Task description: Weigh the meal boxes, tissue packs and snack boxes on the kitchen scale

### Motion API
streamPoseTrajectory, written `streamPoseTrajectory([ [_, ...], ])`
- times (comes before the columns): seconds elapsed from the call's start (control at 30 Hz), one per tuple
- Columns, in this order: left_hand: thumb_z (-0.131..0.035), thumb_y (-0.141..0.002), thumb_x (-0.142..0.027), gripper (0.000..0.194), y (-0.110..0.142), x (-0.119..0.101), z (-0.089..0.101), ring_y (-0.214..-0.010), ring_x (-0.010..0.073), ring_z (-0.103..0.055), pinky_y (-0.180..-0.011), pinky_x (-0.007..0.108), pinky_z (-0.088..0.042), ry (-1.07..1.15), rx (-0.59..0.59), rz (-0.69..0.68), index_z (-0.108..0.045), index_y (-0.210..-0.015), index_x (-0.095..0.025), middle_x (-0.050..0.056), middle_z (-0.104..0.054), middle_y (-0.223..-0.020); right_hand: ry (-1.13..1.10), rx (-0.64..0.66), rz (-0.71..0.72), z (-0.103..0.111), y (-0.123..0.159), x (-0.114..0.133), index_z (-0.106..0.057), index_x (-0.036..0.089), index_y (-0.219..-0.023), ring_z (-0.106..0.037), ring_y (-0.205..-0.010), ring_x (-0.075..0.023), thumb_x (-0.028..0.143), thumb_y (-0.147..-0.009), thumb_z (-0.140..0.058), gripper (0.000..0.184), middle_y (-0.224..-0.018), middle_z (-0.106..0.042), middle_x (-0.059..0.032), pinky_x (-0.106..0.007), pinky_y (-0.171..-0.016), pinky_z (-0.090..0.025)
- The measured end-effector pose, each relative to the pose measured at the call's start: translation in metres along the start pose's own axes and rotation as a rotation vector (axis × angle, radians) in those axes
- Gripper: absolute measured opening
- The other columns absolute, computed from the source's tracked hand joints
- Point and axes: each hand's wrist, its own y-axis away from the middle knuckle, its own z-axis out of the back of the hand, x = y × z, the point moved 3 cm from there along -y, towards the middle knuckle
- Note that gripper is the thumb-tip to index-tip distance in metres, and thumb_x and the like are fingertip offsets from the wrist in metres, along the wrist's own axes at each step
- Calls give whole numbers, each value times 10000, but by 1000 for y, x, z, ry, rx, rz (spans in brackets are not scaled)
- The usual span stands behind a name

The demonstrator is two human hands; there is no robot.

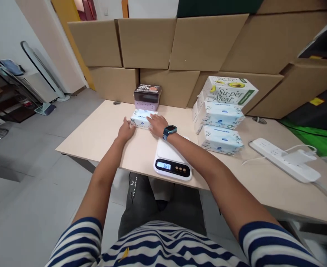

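Soft plastic wrap, white with a blue print: that is the tissue pack (141,119), lying flat on the pale wooden surface (102,133), just in front of a dark box (147,97). The left hand (126,130) presses against its left end, the right hand (157,124) lies over its right end, fingers (153,118) spread on top; both grip the pack between them, neither clenched. It looks light and squashy, the film likely a bit slick, so a hold at both short ends, as here, seems the sound one. Nothing fragile about it. A scale (172,163) sits close under the right forearm, reading lit but too small to trust. Three more packs or boxes are stacked at the right (221,116). The left fingertips are hidden behind the pack, and its print can't be read.
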Motion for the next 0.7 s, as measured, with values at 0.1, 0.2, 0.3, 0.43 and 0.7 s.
streamPoseTrajectory([
  [0.1,-598,-992,-363,914,-5,15,0,-1541,408,-589,-1330,615,-441,-75,19,55,-200,-1754,-54,274,-543,-1684,27,31,-14,-12,-35,0,-501,93,-1669,-437,-1652,-350,146,-1005,-547,668,-1753,-445,-204,-544,-1365,-435],
  [0.2,-586,-1004,-383,898,-5,21,-4,-1578,380,-557,-1359,565,-423,-134,34,41,-214,-1759,-70,239,-490,-1739,52,30,-41,-19,-57,-2,-470,84,-1683,-390,-1670,-346,119,-1016,-463,668,-1774,-406,-207,-537,-1350,-443],
  [0.3,-555,-1023,-406,843,-7,23,-9,-1585,369,-550,-1363,546,-421,-185,46,27,-270,-1748,-85,225,-513,-1726,69,41,-67,-24,-70,-6,-438,59,-1689,-366,-1668,-367,109,-1008,-449,683,-1781,-380,-228,-562,-1340,-432],
  [0.43,-557,-1021,-411,753,-7,22,-12,-1608,374,-517,-1386,556,-387,-252,59,5,-403,-1700,-126,203,-531,-1716,91,56,-79,-27,-76,-10,-461,62,-1666,-394,-1640,-356,94,-1005,-443,662,-1762,-404,-231,-553,-1336,-430],
  [0.7,-494,-1062,-397,723,0,14,-12,-1573,393,-541,-1363,566,-414,-334,86,-11,-402,-1694,-57,242,-523,-1708,133,52,-94,-26,-74,-4,-509,72,-1604,-465,-1551,-350,92,-1005,-473,601,-1647,-520,-228,-501,-1272,-484],
])
